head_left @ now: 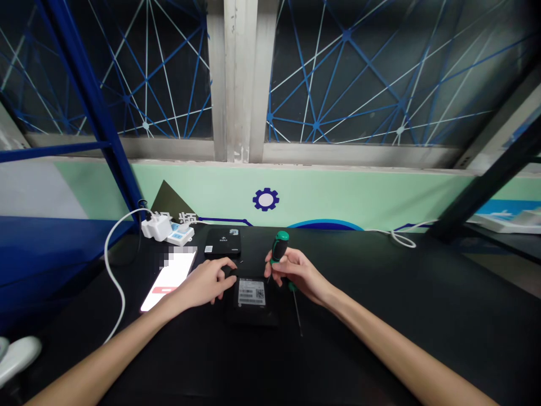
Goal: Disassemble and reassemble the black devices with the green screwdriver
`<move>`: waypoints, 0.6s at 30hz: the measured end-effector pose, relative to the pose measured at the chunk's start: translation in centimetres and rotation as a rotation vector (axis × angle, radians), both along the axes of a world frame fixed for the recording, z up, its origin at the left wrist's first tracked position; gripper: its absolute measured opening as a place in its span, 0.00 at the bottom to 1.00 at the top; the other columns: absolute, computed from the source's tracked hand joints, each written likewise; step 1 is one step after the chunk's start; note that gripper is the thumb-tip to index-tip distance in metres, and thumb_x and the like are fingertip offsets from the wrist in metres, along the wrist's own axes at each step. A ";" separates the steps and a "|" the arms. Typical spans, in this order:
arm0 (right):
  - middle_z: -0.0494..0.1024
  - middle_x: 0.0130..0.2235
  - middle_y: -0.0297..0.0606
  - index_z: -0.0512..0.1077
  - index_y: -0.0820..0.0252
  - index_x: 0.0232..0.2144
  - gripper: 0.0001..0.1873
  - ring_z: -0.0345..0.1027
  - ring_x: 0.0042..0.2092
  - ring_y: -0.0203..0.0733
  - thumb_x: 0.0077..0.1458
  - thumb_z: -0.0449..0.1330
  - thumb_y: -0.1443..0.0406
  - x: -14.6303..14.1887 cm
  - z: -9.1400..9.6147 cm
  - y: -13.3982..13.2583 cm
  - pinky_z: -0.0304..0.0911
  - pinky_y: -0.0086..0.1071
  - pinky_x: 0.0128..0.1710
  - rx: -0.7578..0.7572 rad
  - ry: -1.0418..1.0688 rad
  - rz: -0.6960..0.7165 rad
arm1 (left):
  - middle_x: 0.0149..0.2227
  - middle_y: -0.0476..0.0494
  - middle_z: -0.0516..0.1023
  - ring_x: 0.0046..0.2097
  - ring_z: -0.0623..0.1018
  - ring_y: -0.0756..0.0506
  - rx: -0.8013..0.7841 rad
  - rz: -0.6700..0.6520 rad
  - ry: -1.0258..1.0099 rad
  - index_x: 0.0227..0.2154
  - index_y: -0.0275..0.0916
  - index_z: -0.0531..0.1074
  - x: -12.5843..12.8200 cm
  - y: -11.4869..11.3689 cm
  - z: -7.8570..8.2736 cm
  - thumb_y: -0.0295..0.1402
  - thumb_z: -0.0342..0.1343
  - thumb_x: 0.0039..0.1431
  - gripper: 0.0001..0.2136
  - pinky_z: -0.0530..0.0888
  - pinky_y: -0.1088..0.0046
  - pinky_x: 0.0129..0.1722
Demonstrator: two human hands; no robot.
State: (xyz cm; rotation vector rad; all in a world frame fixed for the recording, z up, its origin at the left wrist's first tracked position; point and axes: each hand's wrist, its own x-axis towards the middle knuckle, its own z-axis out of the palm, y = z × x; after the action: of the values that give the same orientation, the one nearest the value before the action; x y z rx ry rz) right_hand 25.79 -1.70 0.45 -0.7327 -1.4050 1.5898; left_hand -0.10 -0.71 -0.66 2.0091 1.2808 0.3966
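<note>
A flat black electronic device (253, 317) with a white printed label lies on the table in front of me. My left hand (211, 280) is at its upper left corner, thumb near the edge, index finger stretched apart from it. In my right hand (293, 267) is a green and black screwdriver (280, 246), held upright by its handle. Its tip points down by the device's upper right corner; whether it touches is hard to see. A second screwdriver (297, 310) with a green handle lies right of the device, its handle partly under my right hand.
Behind the device lies another black box (222, 241). To the left are a phone (172, 277) with a lit screen, a white power strip with a plug (158, 227), and a white cable (110, 259). Blue (122, 180) and black frame posts (477, 192) flank the black table (359, 349).
</note>
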 end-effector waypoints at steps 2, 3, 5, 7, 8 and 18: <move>0.80 0.32 0.39 0.76 0.63 0.36 0.12 0.66 0.27 0.34 0.51 0.68 0.61 0.1 0.0 0.0 0.62 0.29 0.28 0.004 -0.016 0.001 | 0.21 0.55 0.75 0.18 0.74 0.49 0.005 -0.003 0.004 0.50 0.41 0.69 0.0 0.0 0.0 0.45 0.51 0.63 0.18 0.69 0.77 0.21; 0.79 0.32 0.38 0.77 0.63 0.37 0.12 0.66 0.27 0.33 0.51 0.68 0.61 0.1 0.0 0.1 0.62 0.29 0.28 0.005 -0.021 -0.003 | 0.21 0.55 0.75 0.18 0.74 0.49 0.007 -0.005 0.006 0.50 0.41 0.69 0.0 0.0 0.1 0.45 0.50 0.63 0.18 0.69 0.76 0.21; 0.77 0.32 0.37 0.78 0.63 0.37 0.13 0.66 0.27 0.33 0.51 0.69 0.61 0.1 -0.1 0.1 0.62 0.29 0.28 0.007 -0.026 -0.010 | 0.21 0.55 0.76 0.18 0.74 0.48 0.007 -0.006 0.010 0.50 0.41 0.69 0.0 0.0 0.0 0.45 0.50 0.63 0.18 0.69 0.76 0.21; 0.76 0.31 0.35 0.78 0.63 0.38 0.13 0.66 0.27 0.33 0.51 0.68 0.61 0.0 -0.2 0.1 0.62 0.29 0.27 0.014 -0.027 -0.007 | 0.21 0.55 0.76 0.18 0.74 0.48 0.008 -0.007 0.011 0.50 0.41 0.69 0.0 0.0 0.0 0.45 0.50 0.63 0.18 0.69 0.76 0.21; 0.76 0.31 0.35 0.78 0.63 0.40 0.14 0.66 0.26 0.33 0.52 0.68 0.61 0.0 -0.3 0.1 0.62 0.29 0.27 0.017 -0.022 -0.005 | 0.21 0.55 0.76 0.18 0.74 0.48 0.008 -0.007 0.011 0.50 0.41 0.69 0.0 0.0 0.0 0.45 0.50 0.63 0.18 0.70 0.76 0.21; 0.79 0.31 0.38 0.75 0.62 0.37 0.12 0.67 0.26 0.34 0.52 0.68 0.61 -0.1 -0.2 0.1 0.63 0.27 0.26 0.007 -0.005 -0.014 | 0.21 0.55 0.75 0.18 0.74 0.49 0.004 -0.006 0.012 0.50 0.41 0.68 0.0 0.0 -0.1 0.46 0.50 0.63 0.18 0.69 0.77 0.21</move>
State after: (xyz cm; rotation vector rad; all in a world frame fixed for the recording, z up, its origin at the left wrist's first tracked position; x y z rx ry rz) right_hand 25.69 -1.63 0.24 -0.7409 -1.4055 1.5725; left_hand -0.11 -0.70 -0.71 2.0215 1.2819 0.3852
